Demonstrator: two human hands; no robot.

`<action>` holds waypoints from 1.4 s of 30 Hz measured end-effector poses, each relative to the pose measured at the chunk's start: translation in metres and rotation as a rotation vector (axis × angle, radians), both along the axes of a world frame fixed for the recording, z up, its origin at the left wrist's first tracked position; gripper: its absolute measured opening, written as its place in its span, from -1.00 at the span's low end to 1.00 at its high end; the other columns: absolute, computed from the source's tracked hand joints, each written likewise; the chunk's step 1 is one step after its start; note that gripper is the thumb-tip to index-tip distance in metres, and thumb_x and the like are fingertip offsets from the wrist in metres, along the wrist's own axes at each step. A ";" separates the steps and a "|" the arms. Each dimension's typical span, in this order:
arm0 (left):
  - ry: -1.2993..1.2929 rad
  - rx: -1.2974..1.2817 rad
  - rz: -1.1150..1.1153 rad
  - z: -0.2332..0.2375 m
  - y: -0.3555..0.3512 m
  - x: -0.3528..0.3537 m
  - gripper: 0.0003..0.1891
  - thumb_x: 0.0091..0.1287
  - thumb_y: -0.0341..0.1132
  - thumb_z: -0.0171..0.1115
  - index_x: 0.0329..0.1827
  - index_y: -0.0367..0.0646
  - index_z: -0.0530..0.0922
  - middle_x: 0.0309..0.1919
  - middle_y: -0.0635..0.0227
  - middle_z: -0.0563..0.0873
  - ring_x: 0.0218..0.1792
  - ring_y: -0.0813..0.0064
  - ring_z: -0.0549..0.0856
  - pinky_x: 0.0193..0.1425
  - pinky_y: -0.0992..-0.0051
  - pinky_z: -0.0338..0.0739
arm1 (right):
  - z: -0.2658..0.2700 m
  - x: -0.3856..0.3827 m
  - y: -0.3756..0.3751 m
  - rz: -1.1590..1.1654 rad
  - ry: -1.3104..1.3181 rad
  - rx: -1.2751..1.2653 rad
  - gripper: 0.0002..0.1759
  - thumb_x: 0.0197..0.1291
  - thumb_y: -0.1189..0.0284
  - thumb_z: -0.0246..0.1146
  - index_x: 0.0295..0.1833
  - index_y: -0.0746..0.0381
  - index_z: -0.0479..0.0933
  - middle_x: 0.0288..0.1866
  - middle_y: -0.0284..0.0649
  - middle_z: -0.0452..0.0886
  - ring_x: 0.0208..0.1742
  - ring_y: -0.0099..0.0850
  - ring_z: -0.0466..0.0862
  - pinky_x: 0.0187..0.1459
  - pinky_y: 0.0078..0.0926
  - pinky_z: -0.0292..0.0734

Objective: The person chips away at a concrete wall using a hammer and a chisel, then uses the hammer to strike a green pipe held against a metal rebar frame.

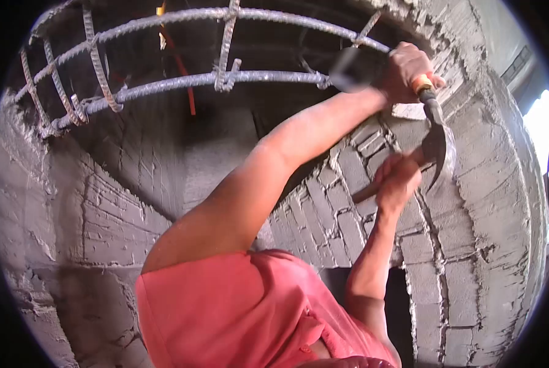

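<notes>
My left hand [408, 70] is closed round a tool with an orange-yellow band [422, 83] and a dark metal shank [433, 109], up against the rough masonry edge. Below it, my right hand [399, 178] grips the wooden handle of a hammer [441, 150] with a curved, pointed metal head. The shank and the hammer head overlap in view; whether they touch is unclear. A pale blurred shape [346, 70] shows beside my left hand, too smeared to make out.
Ribbed steel bars [268, 76] with crosspieces arch over a dark opening. A red strip [192, 101] hangs behind them. Mortared brickwork [348, 230] lies below my arms, a rough grey wall [495, 202] curves along the right, and grey plastered masonry [112, 214] stands at the left.
</notes>
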State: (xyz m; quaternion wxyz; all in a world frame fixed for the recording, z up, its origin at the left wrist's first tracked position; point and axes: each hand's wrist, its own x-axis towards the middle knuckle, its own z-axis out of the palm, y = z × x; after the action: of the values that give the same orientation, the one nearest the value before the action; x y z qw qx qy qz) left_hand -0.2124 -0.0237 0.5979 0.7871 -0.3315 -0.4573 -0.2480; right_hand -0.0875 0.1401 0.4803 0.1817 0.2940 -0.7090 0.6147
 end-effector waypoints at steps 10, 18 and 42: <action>-0.037 -0.038 0.024 0.004 -0.003 -0.006 -0.64 0.03 -0.17 0.56 -0.59 0.04 0.44 -0.64 0.37 0.48 -0.52 0.21 0.58 -0.36 0.25 0.41 | 0.001 0.072 0.003 0.346 0.305 -0.378 -0.14 0.04 -0.56 0.08 -0.28 0.11 0.29 -0.53 -0.32 0.35 -0.59 -0.46 0.38 -0.55 -0.43 0.38; 0.016 0.011 -0.049 0.014 0.028 0.029 -0.62 0.08 -0.12 0.58 -0.62 0.05 0.48 -0.66 0.43 0.51 -0.60 0.35 0.55 -0.43 0.34 0.41 | -0.012 0.102 0.040 0.078 -0.073 -0.370 -0.44 0.38 -0.08 0.23 -0.02 0.25 0.35 -0.44 -0.27 0.42 -0.57 -0.45 0.43 -0.54 -0.51 0.38; 0.029 -0.182 -0.121 -0.008 0.032 0.053 -0.59 0.19 -0.10 0.51 -0.63 0.03 0.42 -0.64 0.45 0.44 -0.55 0.31 0.53 -0.41 0.30 0.39 | 0.005 0.114 0.033 0.396 0.432 -0.425 -0.12 -0.07 -0.60 0.08 -0.29 0.08 0.29 -0.51 -0.32 0.37 -0.59 -0.42 0.41 -0.43 -0.36 0.38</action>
State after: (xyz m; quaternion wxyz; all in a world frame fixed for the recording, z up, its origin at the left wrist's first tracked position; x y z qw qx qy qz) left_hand -0.1597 0.0084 0.5900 0.7438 -0.4321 -0.4457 -0.2477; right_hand 0.0269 0.1726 0.4848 0.2616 0.5045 -0.4399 0.6953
